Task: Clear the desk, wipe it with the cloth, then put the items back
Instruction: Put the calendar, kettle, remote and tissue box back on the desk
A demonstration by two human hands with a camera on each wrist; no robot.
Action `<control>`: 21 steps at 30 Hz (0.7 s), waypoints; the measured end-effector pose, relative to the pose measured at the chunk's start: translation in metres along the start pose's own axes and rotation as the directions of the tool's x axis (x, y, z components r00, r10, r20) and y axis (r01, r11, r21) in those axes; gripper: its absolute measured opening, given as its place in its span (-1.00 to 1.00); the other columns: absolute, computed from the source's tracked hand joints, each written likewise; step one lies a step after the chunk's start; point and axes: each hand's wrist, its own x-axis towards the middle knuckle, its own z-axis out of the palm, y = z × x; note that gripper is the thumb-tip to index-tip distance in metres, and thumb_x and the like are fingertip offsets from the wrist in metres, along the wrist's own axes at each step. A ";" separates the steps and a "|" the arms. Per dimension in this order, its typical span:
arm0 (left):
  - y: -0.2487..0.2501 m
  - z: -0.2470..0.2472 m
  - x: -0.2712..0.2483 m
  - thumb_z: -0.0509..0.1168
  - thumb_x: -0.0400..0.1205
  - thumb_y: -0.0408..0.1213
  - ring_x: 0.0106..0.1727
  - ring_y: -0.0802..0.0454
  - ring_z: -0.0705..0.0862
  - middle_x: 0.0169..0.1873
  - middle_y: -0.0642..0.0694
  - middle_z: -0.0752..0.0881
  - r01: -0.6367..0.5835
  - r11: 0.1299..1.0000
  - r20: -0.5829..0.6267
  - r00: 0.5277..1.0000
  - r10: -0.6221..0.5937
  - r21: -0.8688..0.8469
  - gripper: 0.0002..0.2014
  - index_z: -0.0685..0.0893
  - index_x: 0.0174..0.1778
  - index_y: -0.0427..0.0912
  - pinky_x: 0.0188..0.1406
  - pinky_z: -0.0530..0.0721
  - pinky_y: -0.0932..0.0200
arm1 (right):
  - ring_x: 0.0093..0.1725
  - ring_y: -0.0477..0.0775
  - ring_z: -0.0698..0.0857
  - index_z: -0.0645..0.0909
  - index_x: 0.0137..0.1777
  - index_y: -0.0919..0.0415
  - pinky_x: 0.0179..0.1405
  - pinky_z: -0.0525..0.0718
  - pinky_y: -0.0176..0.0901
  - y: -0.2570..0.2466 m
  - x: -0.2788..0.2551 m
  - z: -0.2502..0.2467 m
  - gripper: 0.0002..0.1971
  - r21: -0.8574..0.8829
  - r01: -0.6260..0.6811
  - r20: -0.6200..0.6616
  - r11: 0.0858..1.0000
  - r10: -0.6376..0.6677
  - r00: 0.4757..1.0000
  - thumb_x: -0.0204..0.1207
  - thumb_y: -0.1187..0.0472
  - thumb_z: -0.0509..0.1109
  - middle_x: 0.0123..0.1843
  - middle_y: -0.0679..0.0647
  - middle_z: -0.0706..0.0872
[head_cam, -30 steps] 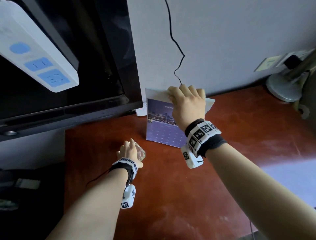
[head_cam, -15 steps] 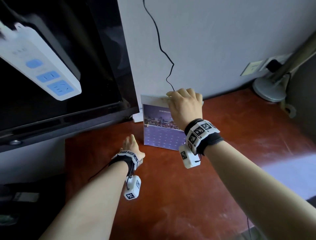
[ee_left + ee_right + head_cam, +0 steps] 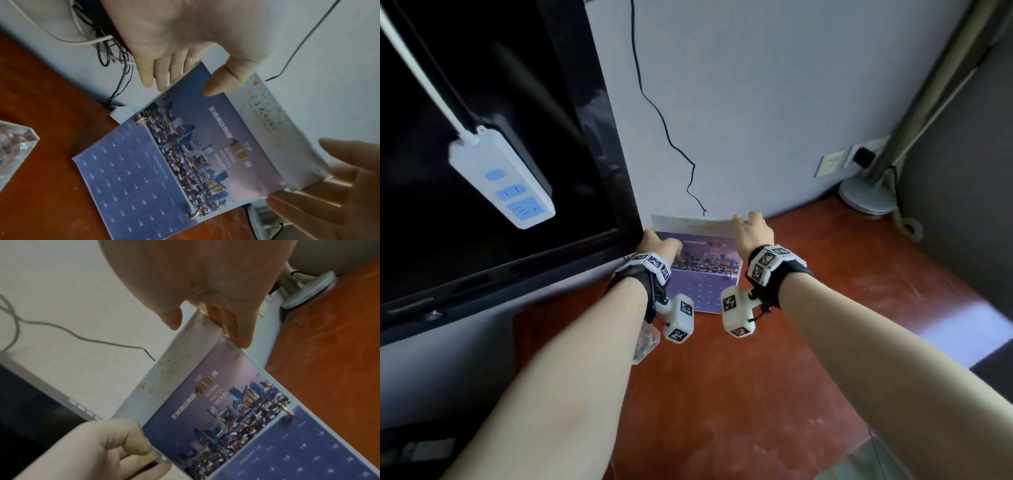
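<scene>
Head view: both hands' grip pinches calendar [image 3: 702,274] top corners, left hand [image 3: 657,247] & right hand [image 3: 753,233].

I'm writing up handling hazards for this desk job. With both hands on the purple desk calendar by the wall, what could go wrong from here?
1. The thin black cable dangles just above the purple desk calendar; lifting might snag it.
2. The left hand and right hand pinch only its top corners, so the ring-bound lower page could swing or tear.
3. The clear faceted glass block sits under the left forearm; drawing back could knock it off the red-brown desk.
</scene>
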 end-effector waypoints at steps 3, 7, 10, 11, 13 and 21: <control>0.015 0.004 -0.015 0.35 0.38 -0.28 -0.25 -0.11 0.52 -0.18 -0.14 0.58 -0.033 0.999 0.015 0.999 0.034 -0.041 -0.64 0.48 0.05 -0.27 -0.40 0.33 0.12 | 0.16 0.37 0.63 0.59 0.25 0.45 -0.03 0.46 -0.06 -0.002 -0.001 -0.021 -0.59 -0.060 0.001 -0.001 0.998 -0.002 1.000 0.73 0.12 0.07 0.28 0.44 0.65; 0.042 0.024 -0.031 0.37 0.35 -0.25 -0.27 -0.05 0.58 -0.14 -0.16 0.69 -0.079 0.989 0.028 0.996 0.083 -0.123 -0.65 0.58 0.03 -0.24 -0.35 0.42 0.12 | 0.26 0.43 0.61 0.60 0.24 0.48 0.08 0.51 -0.03 0.002 -0.002 -0.062 -0.59 -0.110 0.015 -0.051 0.994 -0.020 0.998 0.75 0.20 0.02 0.28 0.46 0.64; 0.071 0.042 -0.045 0.37 0.34 -0.26 -0.17 -0.18 0.64 -0.12 -0.20 0.69 -0.115 0.992 0.048 0.992 0.117 -0.047 -0.66 0.59 0.01 -0.29 -0.20 0.53 0.08 | 0.24 0.40 0.63 0.62 0.23 0.45 0.03 0.50 -0.06 0.006 0.008 -0.101 -0.56 -0.049 -0.028 -0.102 0.998 0.023 0.994 0.73 0.12 0.05 0.25 0.44 0.67; 0.084 0.049 -0.051 0.36 0.37 -0.28 -0.14 -0.21 0.64 -0.14 -0.21 0.66 -0.127 0.992 0.062 0.990 0.127 -0.008 -0.68 0.58 0.01 -0.32 -0.18 0.53 0.07 | 0.23 0.40 0.63 0.62 0.24 0.45 0.04 0.50 -0.06 0.008 0.013 -0.116 -0.56 -0.034 -0.024 -0.113 0.999 0.020 0.993 0.72 0.11 0.05 0.24 0.43 0.67; 0.104 0.063 -0.060 0.35 0.42 -0.31 -0.14 -0.22 0.63 -0.19 -0.19 0.62 -0.154 0.986 0.091 0.985 0.148 0.061 -0.72 0.57 0.01 -0.34 -0.20 0.50 0.08 | 0.23 0.38 0.64 0.62 0.25 0.44 0.07 0.52 -0.06 0.012 0.022 -0.142 -0.56 -0.026 -0.018 -0.131 1.000 0.014 0.991 0.72 0.11 0.06 0.24 0.41 0.68; 0.191 0.171 -0.108 0.32 0.42 -0.30 -0.45 -0.08 0.52 -0.41 -0.17 0.59 -0.224 0.964 0.074 0.974 0.215 0.143 -0.84 0.48 -0.36 -0.27 -0.38 0.43 0.15 | 0.30 0.37 0.63 0.53 0.36 0.41 0.17 0.54 -0.02 0.059 0.078 -0.258 -0.58 -0.075 -0.034 -0.150 0.997 0.022 0.988 0.73 0.11 0.07 0.34 0.40 0.64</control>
